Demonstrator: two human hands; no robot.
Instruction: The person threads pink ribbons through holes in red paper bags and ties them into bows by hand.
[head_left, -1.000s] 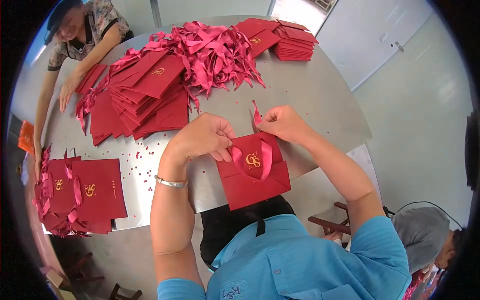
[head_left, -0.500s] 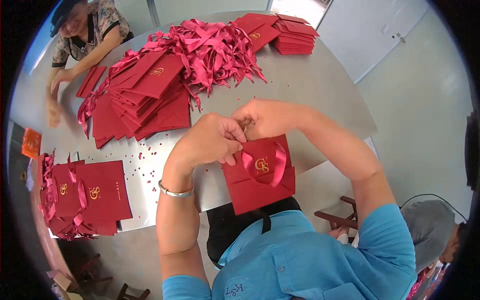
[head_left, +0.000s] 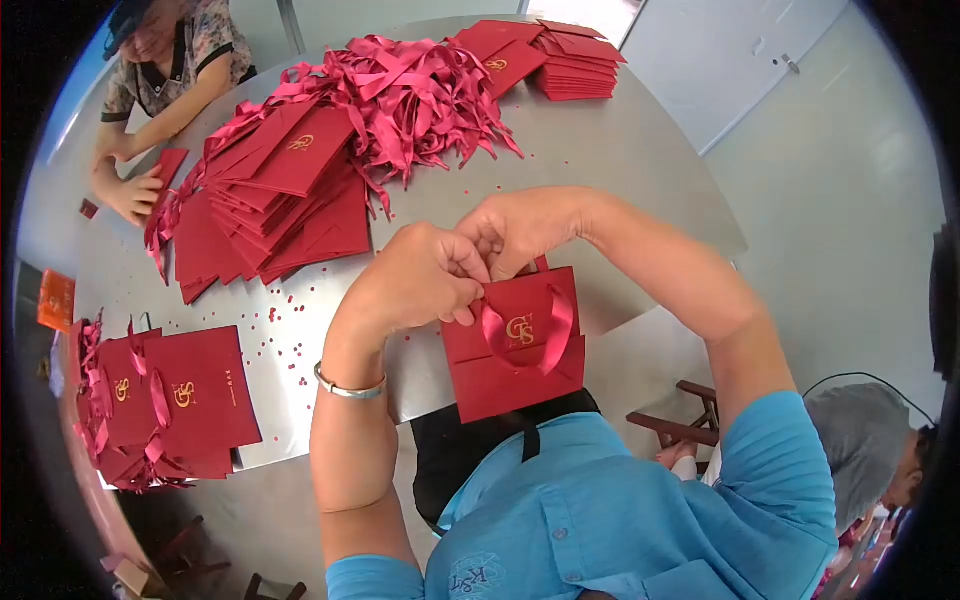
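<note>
A red paper gift bag (head_left: 478, 378) with gold lettering stands at the table edge close to my body. A pink ribbon handle (head_left: 556, 330) loops down over its front. My left hand (head_left: 432, 275) pinches the bag's top edge near its left corner. Beside it, at the bag's opening, my right hand (head_left: 507, 235) has its fingers pressed together; what they pinch is hidden behind the rim. A short bit of ribbon shows above the rim to the right of these fingers.
Flat red bags (head_left: 270, 215) are stacked ahead, beside a heap of pink ribbons (head_left: 420, 105). More flat bags (head_left: 578, 65) lie at the back. Bags with ribbons (head_left: 205, 400) lie at left, near scattered red dots. A co-worker (head_left: 175, 75) sits across; another person (head_left: 860, 445) is at right.
A bit of ribbon now shows above the bag's rim by my right hand. My left hand keeps its pinch. The co-worker's hand has moved onto a red piece on the table.
</note>
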